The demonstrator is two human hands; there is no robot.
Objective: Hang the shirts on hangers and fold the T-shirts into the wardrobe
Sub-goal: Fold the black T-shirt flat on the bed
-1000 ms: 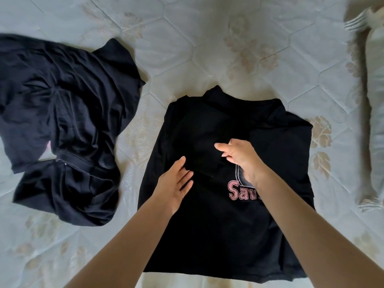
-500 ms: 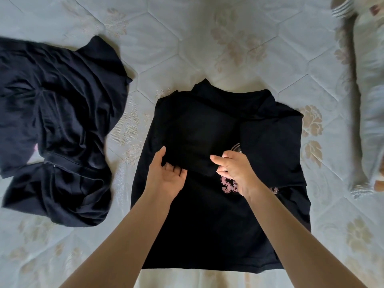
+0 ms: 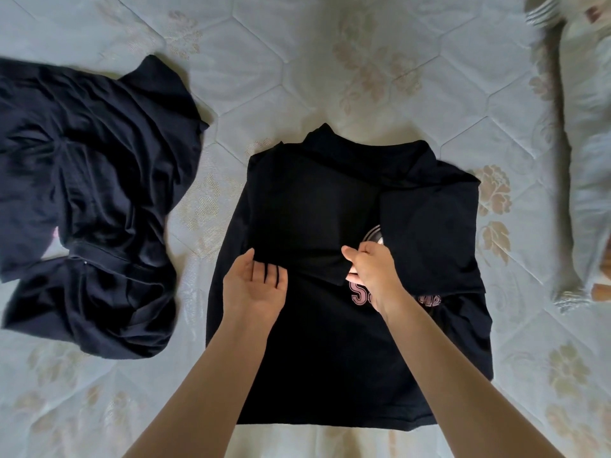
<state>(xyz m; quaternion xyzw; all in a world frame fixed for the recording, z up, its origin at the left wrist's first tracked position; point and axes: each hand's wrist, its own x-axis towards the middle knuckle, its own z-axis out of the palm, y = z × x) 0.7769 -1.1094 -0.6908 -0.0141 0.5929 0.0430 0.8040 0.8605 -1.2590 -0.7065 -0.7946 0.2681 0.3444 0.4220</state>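
Note:
A black T-shirt (image 3: 330,352) with pink lettering lies flat on the bed in the middle of the head view, both sleeves folded in over its chest. My left hand (image 3: 253,287) is palm up, its fingertips tucked under the lower hem of the left folded sleeve. My right hand (image 3: 372,271) pinches the right corner of that same sleeve hem, beside the pink print. A second dark garment (image 3: 86,200) lies crumpled on the bed to the left, apart from both hands.
The quilted pale bedcover (image 3: 347,67) with floral pattern stretches all around the shirts. A striped pillow or cushion (image 3: 588,153) lies along the right edge of the bed.
Both hands have drawn nearer along the shirt. My left hand turned palm up and slid under the sleeve hem, and my right hand closed on its corner.

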